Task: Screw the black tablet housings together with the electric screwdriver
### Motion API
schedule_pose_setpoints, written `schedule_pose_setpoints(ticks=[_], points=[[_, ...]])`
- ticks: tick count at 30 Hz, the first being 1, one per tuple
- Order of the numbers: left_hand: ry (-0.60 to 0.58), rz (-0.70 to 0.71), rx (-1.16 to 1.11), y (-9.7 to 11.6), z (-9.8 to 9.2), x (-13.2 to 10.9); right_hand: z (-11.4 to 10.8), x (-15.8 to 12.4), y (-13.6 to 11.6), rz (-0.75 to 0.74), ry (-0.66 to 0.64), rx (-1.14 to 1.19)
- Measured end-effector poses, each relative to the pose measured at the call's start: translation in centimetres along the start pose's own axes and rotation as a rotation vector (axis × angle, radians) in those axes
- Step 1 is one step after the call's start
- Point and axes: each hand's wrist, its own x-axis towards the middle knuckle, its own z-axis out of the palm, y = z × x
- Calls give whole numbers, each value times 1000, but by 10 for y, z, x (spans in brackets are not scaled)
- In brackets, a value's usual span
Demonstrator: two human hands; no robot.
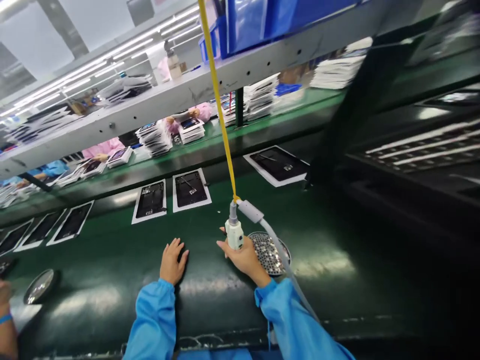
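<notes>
My right hand (243,254) is wrapped round a white electric screwdriver (234,234), which hangs from a yellow cord (221,110). A grey cable (275,240) runs from its top down past my right forearm. The screwdriver's lower end is hidden by my hand. Just behind that hand is a round dish (270,252) dotted with small shiny pieces, partly covered by the hand and cable. On the green work surface (210,300), my left hand (174,261) lies palm down with fingers stretched, holding nothing.
Dark tablet-like panels on white sheets lie along the far side, among them one panel (191,189) and another (279,164). A round shiny dish (39,286) sits at left, near another person's arm (5,320). Overhead runs a grey shelf (180,97) with blue bins (258,25).
</notes>
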Motion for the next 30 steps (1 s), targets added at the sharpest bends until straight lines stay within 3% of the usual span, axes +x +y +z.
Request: schedule_pose_setpoints(ticks=[5,12,18,22,27,30], points=[[0,-68,0,12,0,-5,-6,-8,2,-24,-7,-8],[-16,-271,-11,41,-4,-3,-18,-9,-2,-17,-44,-23],[-71,-248,79,39,-13,6,-15,-10,-1,-64,-41,-50],[-193,-186,110,18,-22,47,-16,-9,-1,-95,-17,-82],[-350,-112,192,-9,-23,134,-20,-7,0,-85,-1,-92],[-424,-29,269,-10,-20,183,-20,-3,0,-116,48,-103]])
